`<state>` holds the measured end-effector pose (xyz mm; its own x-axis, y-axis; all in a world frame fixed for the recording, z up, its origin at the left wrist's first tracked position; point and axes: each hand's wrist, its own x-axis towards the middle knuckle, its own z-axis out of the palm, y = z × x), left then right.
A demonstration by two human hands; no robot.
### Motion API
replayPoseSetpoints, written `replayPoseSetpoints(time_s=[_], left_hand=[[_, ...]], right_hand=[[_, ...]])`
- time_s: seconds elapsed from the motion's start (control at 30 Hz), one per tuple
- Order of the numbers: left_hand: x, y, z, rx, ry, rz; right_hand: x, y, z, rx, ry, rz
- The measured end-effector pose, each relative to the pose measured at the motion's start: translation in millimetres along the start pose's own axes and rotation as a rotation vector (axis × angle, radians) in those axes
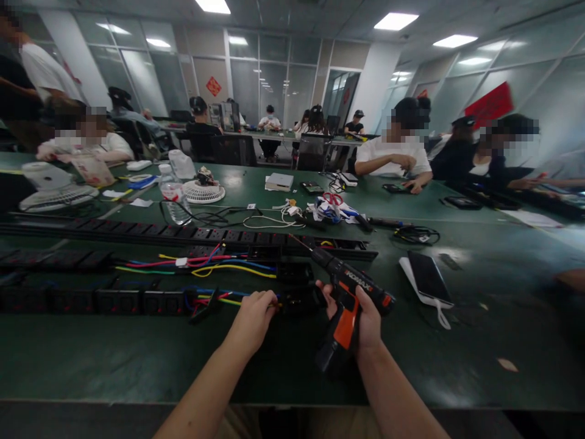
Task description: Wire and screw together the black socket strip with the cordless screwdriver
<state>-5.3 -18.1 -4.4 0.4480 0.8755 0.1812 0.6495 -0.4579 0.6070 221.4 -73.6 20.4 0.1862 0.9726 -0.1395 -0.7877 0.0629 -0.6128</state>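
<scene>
Fingers of the right hand (pixel 369 320) wrap the grip of a black and orange cordless drill (pixel 350 299), the thumb along its near right side and other fingertips showing on its left. The drill is held above the near part of the green table (pixel 137 360), tilted, its thin bit (pixel 299 244) pointing to the far left and its base toward the near edge.

To the left of the drill, the left hand (pixel 256 314) has its fingers bent and bunched together at the left end of a black end piece (pixel 299 300), where coloured wires (pixel 228 297) run in from the near socket strip (pixel 119 300). I cannot tell whether the fingertips pinch a wire or the end piece itself.

Just beyond lies a middle socket strip (pixel 59 259), with loose red, blue, yellow and green leads (pixel 228 266) stretching right to another black housing (pixel 295 272). A far socket strip (pixel 183 233) runs behind both.

Right of the drill, a dark phone (pixel 429 277) rests on a white slab with a loop strap. Farther back are a coiled black cable (pixel 417 235), a tangle of cables (pixel 331 208), a clear bottle (pixel 173 198) and a white fan grille (pixel 204 193). On the far right, a person in a white top (pixel 393 152) sits across the table.
</scene>
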Motion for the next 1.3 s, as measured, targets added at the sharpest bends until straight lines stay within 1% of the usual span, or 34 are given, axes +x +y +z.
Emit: replayPoseSetpoints(time_s=[0.17,0.33,0.5,0.57,0.7,0.9,1.03,1.1,1.3], left_hand=[[-2,3,-1.1,-0.006,-0.022,0.007],[1,5,-5.4,-0.015,-0.046,-0.07],[9,5,-9.5,-0.129,-0.127,-0.155],[11,5,-10.4,-0.165,-0.141,-0.181],[12,3,-11.1,-0.174,-0.167,-0.185],[8,-3,-11.1,-0.159,-0.204,-0.125],[6,-3,-9.4,-0.153,-0.175,-0.178],[8,0,-10.9,-0.152,-0.181,-0.207],[19,0,-22.4,-0.294,-0.329,-0.185]], right_hand=[[1,-1,-4,0.004,0.039,-0.011],[2,-4,-11,0.011,0.06,0.029],[1,-5,-12,0.01,0.081,0.062],[0,-5,-12,0.007,0.087,0.064],[-3,-6,-10,-0.008,0.099,0.063],[-7,-7,-11,-0.038,0.089,0.072],[-8,-7,-10,-0.057,0.075,0.067],[-8,-7,-10,-0.066,0.07,0.056],[-10,-5,-8,-0.104,0.053,0.057]])
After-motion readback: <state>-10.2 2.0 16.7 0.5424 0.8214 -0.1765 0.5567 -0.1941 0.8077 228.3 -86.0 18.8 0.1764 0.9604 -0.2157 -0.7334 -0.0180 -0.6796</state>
